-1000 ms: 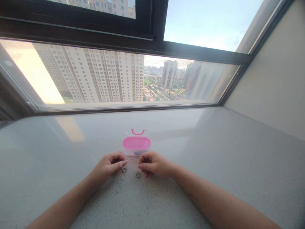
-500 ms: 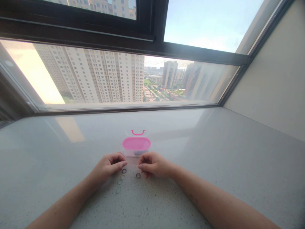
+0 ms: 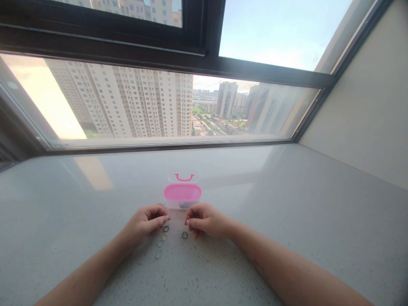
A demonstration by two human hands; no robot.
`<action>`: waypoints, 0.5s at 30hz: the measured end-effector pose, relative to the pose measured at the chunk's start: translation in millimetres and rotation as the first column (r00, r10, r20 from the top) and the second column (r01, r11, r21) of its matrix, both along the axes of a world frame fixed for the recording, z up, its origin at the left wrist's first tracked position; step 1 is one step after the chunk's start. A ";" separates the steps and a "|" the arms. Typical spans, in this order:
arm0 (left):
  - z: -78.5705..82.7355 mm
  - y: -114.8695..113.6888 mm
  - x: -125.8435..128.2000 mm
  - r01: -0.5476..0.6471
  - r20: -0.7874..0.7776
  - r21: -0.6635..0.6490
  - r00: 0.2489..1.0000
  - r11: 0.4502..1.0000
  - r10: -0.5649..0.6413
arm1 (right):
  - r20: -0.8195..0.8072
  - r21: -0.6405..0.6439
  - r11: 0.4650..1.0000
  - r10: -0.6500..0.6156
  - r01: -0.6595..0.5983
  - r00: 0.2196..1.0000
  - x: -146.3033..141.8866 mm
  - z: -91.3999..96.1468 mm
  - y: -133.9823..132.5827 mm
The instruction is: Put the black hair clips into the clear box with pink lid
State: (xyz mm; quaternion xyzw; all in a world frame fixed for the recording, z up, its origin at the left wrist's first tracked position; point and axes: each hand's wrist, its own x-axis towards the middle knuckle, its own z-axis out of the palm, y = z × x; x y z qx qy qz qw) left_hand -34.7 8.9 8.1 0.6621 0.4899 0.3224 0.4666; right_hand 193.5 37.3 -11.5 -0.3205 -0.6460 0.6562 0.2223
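Note:
My left hand (image 3: 151, 219) is pinched, thumb against fingers, with a tiny pale end showing at the tips; it looks like a pale elastic band, though most is hidden. My right hand (image 3: 204, 220) pinches a small white elastic band (image 3: 188, 223) that sticks up by the thumb. Just below the left fingertips lies a dark ring-shaped band (image 3: 166, 231). Several pale and greenish bands, one of them a green band (image 3: 158, 258), trail down from it. Left of the right hand's lower fingers rests another dark band (image 3: 185, 238).
Beyond both hands stands a clear box with a pink rim (image 3: 182, 199) and something dark inside. Its clear lid with a pink handle (image 3: 184, 179) is behind it. The speckled white counter (image 3: 223, 272) reaches the window frame (image 3: 178, 147); a wall (image 3: 360, 114) bounds the right.
The fingertips of both hands have moved slightly apart. The white band at the right thumb now shows more plainly. The box and the bands on the counter have stayed put.

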 end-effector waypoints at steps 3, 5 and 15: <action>-0.8 -0.2 -0.1 -0.011 0.012 -0.005 1.000 1.000 0.011 | 0.000 0.004 1.000 -0.003 0.003 1.000 -0.6 0.4 -0.5; -0.7 -0.3 -0.2 -0.013 0.015 -0.007 1.000 1.000 0.013 | 0.004 0.004 1.000 -0.006 0.006 1.000 -1.0 1.1 -0.9; 0.9 -0.5 1.4 -0.015 0.026 -0.015 1.000 1.000 0.016 | -0.009 0.015 1.000 -0.006 0.006 1.000 -0.7 1.9 -1.4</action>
